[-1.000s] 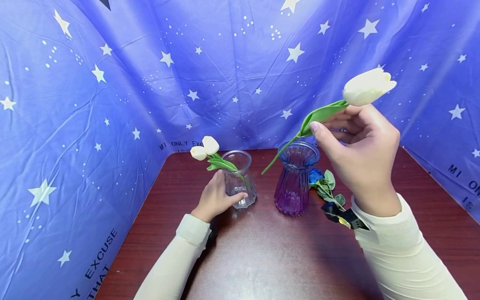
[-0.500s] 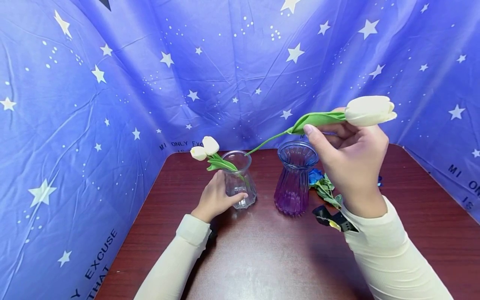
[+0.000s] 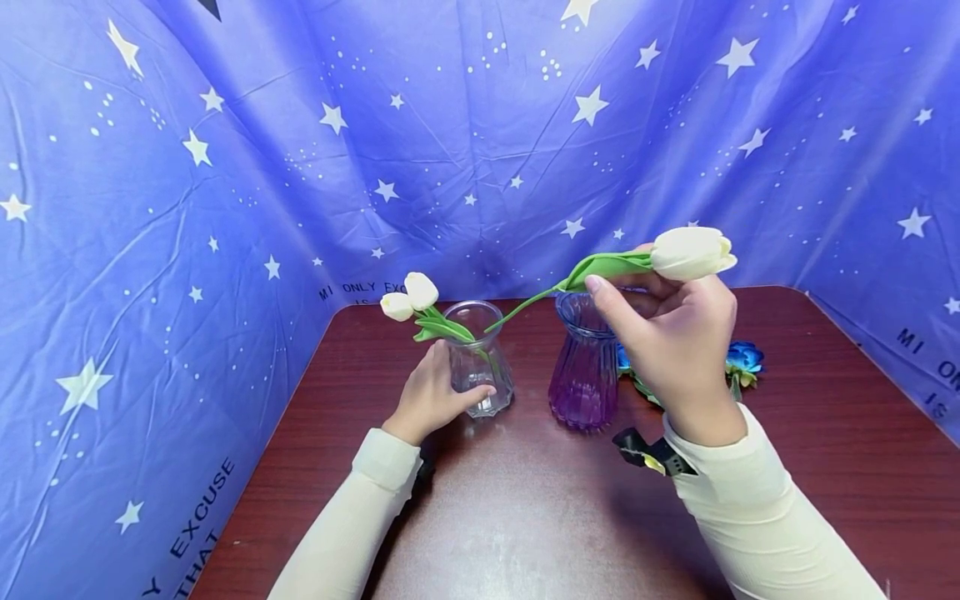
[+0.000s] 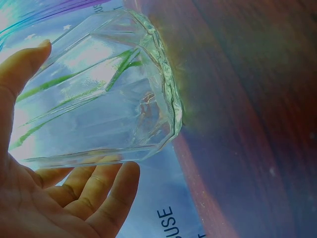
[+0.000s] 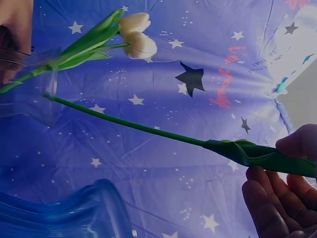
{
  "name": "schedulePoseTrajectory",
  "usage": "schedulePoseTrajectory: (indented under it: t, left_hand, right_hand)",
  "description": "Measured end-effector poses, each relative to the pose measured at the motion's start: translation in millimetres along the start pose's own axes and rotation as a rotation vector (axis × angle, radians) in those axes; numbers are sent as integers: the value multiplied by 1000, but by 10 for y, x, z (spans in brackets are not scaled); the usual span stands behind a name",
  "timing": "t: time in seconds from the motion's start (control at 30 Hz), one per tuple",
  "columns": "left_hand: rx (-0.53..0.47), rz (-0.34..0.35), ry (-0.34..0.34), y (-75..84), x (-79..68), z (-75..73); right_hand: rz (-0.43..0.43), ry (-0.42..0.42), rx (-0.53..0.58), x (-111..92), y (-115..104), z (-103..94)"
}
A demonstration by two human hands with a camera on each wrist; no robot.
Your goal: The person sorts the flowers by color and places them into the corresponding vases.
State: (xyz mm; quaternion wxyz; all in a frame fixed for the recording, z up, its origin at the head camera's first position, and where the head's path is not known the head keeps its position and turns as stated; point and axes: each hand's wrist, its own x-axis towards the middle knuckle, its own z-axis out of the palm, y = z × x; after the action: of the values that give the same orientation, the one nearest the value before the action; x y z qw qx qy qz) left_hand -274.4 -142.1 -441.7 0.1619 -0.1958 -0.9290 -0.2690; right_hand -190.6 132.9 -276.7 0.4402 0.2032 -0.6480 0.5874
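My left hand point(image 3: 431, 392) holds a clear glass vase point(image 3: 495, 375), thumb in front and the other fingers around its far left side. Two white tulips point(image 3: 422, 291) lean out of that vase to the left, their stems visible through the glass point(image 4: 114, 89). Between thumb and fingertips, my right hand point(image 3: 675, 350) pinches a third white tulip point(image 3: 690, 252) by its green leaf. This tulip lies nearly level, bloom to the right. Its stem end point(image 5: 49, 96) is at the mouth of the clear vase.
Just right of the clear vase stands a ribbed vase point(image 3: 585, 379), blue at the top and purple below, partly under my right hand. Blue flowers point(image 3: 745, 358) lie behind my right wrist, mostly hidden. A starry blue curtain point(image 3: 465, 125) surrounds the dark red wooden table point(image 3: 540, 517).
My right hand has moved left and down with the tulip, which has tipped flatter. The stem end has gone from above the table to the clear vase's mouth. My left hand stays put.
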Motion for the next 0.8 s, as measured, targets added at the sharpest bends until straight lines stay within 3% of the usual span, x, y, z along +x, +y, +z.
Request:
schedulePoseTrajectory:
  t: [0.53, 0.8]
  left_hand:
    - [7, -10, -10, 4, -3, -4]
    - [-7, -11, -7, -3, 1, 3]
  right_hand:
    - [12, -102, -137, -111, 167, 121]
    - [14, -128, -273, -148, 239, 181]
